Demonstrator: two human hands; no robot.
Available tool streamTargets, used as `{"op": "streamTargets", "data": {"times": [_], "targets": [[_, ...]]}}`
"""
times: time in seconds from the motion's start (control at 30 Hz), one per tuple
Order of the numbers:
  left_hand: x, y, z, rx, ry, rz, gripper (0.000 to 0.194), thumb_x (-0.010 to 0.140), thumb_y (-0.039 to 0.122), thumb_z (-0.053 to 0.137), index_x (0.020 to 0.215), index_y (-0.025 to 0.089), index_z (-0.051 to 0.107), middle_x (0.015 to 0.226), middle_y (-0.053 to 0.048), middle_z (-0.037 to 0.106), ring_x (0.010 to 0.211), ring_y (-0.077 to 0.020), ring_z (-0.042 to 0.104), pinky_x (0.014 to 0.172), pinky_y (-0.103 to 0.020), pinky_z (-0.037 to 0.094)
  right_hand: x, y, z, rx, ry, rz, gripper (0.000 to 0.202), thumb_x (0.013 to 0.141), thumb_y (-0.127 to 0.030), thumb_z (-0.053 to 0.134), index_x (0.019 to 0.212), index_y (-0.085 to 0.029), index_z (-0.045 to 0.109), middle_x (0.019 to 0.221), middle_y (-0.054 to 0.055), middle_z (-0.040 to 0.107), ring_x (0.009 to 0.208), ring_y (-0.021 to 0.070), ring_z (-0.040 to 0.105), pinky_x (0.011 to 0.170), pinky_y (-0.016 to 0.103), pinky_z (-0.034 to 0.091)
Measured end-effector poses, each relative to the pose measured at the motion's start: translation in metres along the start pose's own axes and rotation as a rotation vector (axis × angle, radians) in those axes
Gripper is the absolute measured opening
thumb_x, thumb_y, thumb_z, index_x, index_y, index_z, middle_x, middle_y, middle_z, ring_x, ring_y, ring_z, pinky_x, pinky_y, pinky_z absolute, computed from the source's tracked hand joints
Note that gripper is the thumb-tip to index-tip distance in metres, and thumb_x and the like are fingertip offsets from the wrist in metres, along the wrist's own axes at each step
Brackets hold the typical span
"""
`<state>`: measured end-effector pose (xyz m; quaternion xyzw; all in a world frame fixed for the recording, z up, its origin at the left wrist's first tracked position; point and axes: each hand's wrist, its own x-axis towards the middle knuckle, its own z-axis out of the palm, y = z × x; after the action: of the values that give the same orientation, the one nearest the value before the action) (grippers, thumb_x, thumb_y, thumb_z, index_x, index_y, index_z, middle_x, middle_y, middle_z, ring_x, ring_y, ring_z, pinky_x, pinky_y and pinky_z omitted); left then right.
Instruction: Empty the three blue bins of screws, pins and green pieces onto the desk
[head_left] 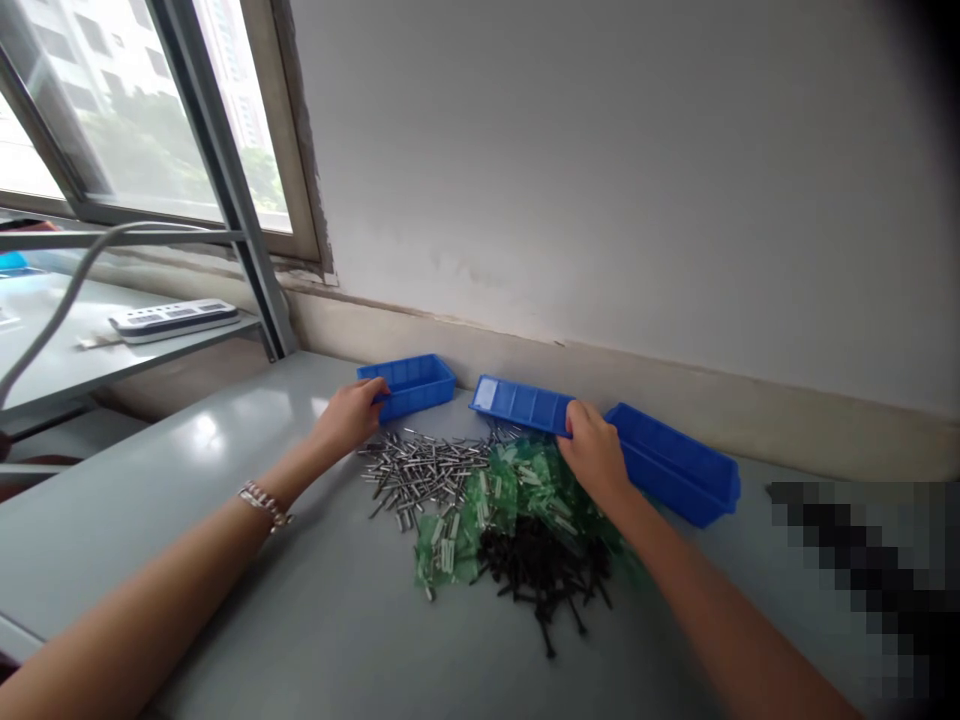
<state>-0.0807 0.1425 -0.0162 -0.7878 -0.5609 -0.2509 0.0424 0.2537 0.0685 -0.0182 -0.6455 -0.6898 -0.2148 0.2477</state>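
My left hand (355, 412) grips the near left edge of a blue bin (420, 387) at the back left. The fingers of my right hand (594, 448) are closed on the right end of a second blue bin (525, 402), which is tilted, its inside hidden. Right of that hand lies a third blue bin (675, 465). Between my arms is a heap of silver metal pins (427, 465). Beside it are green plastic bags (525, 480) with light pieces in them, and a pile of black screw-like parts (544, 560) lies nearest me.
The grey table (322, 600) meets a wall (600, 200) at the back. A metal frame post (255, 260) rises at the left. Beyond it, a power strip (176, 318) lies on another surface. A pixelated dark area covers the right.
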Motion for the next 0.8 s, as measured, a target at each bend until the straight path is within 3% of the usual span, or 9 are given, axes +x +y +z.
{"op": "streamTargets", "data": {"times": [0.2,0.5,0.63,0.8], "targets": [[0.000,-0.002,0.002,-0.092,-0.046,0.111,0.020,0.079,0.020,0.043,0.092,0.019,0.058,0.093,-0.004,0.063,0.074,-0.0165,0.058,0.073,-0.026,0.044,-0.010,0.011,-0.013,0.119,0.007,-0.144,0.019,0.089,-0.032,0.053,0.082,-0.015,0.057,0.074,-0.002,0.056,0.058,0.0102,0.053,0.054,0.026,0.046],[-0.001,0.000,0.000,-0.220,-0.085,0.242,0.025,0.082,0.025,0.038,0.094,0.017,0.058,0.097,-0.006,0.062,0.079,-0.0160,0.059,0.074,-0.026,0.045,-0.017,0.020,-0.022,0.251,0.063,-0.220,0.026,0.089,-0.035,0.052,0.071,-0.016,0.052,0.065,-0.005,0.049,0.054,0.0094,0.048,0.051,0.024,0.041],[0.000,0.001,-0.002,-0.254,-0.121,0.274,0.024,0.082,0.025,0.039,0.092,0.017,0.059,0.095,-0.006,0.062,0.078,-0.0153,0.059,0.073,-0.024,0.046,-0.015,0.020,-0.018,0.250,0.083,-0.106,0.024,0.089,-0.035,0.053,0.075,-0.016,0.055,0.069,-0.003,0.052,0.057,0.0105,0.051,0.055,0.026,0.044],[0.001,-0.002,-0.001,-0.214,-0.096,0.245,0.021,0.081,0.023,0.041,0.091,0.018,0.058,0.092,-0.005,0.062,0.076,-0.0151,0.058,0.073,-0.025,0.045,0.012,0.024,-0.004,0.233,0.058,0.162,0.019,0.088,-0.033,0.056,0.087,-0.014,0.058,0.080,0.000,0.059,0.066,0.0130,0.057,0.062,0.031,0.049]]}}
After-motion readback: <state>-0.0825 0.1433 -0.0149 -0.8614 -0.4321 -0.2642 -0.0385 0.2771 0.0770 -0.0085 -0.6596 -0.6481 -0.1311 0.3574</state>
